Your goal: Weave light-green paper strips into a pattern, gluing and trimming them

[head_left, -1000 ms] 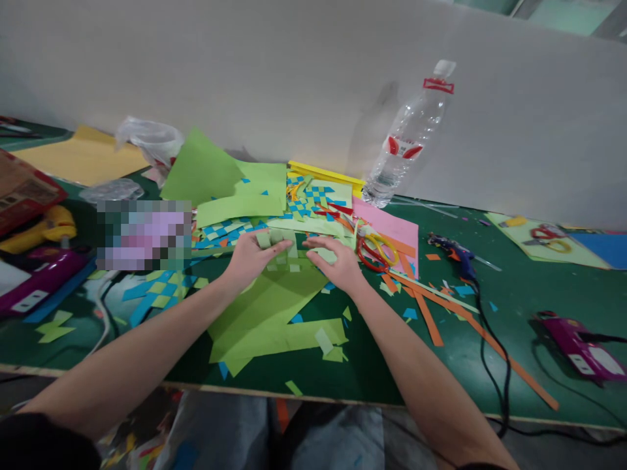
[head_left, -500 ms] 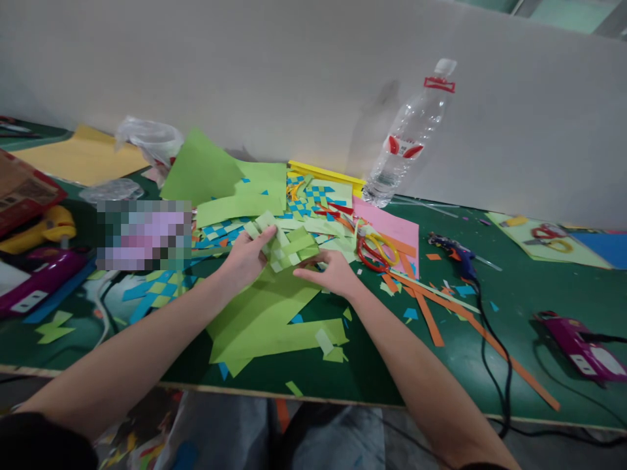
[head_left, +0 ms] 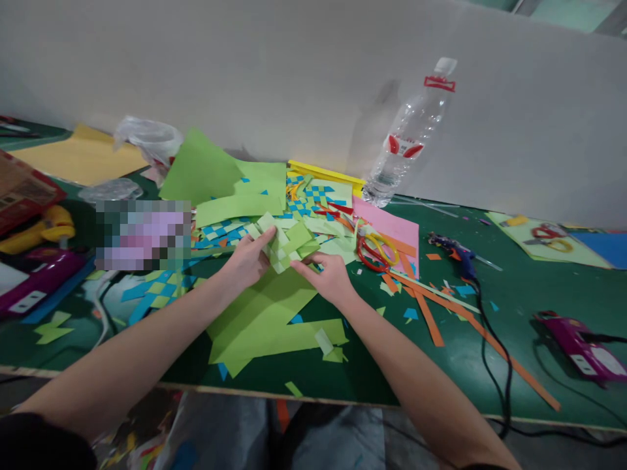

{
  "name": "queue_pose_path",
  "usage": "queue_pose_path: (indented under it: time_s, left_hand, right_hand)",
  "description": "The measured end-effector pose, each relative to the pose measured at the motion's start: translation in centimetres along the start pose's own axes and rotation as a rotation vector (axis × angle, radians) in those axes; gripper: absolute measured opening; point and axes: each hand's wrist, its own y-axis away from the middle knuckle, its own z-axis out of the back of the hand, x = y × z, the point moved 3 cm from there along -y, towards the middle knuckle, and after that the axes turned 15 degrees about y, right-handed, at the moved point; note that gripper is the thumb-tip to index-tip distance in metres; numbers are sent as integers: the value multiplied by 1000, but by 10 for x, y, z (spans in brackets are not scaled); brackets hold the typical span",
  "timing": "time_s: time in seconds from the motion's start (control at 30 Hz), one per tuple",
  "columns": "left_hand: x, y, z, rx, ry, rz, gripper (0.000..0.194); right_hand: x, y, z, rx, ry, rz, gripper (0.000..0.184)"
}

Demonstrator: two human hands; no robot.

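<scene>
Between my hands is a small woven piece of green paper strips (head_left: 287,243), light and darker green crossing in a checker pattern. My left hand (head_left: 249,258) pinches its left side, with the thumb on top. At the lower right corner, my right hand (head_left: 329,275) grips the edge between thumb and fingers; some fingertips are hidden behind the paper. Under the hands lie green paper sheets (head_left: 264,316) on the green table. Blue and green woven paper pieces (head_left: 318,196) lie just behind. Red and yellow handled scissors (head_left: 375,251) rest to the right.
A clear plastic bottle (head_left: 404,143) leans against the grey wall. To the right are a blue glue gun (head_left: 460,258) with a black cord, orange paper strips (head_left: 490,336) and a purple power box (head_left: 582,349). Another purple box (head_left: 44,281) and a cardboard box (head_left: 24,189) stand left.
My right thumb has come up onto the woven paper's lower right edge, and that hand has closed in slightly. The woven piece has tilted a little; my left hand has barely moved.
</scene>
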Motion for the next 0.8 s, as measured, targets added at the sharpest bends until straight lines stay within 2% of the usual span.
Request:
queue_pose_path:
  time_s: [0.2, 0.5, 0.7, 0.8]
  left_hand:
    - [2, -3, 5, 55, 0, 8, 12]
    - [6, -6, 5, 173, -26, -12, 17]
    - [5, -10, 7, 200, -126, -86, 20]
    - [5, -8, 6, 200, -179, -79, 24]
  right_hand:
    - [-5, -2, 1, 6, 66, 10, 42]
    - [-13, -5, 4, 0, -31, -52, 42]
    - [-21, -9, 12, -90, -28, -56, 41]
    - [-26, -11, 17, -147, 8, -57, 40]
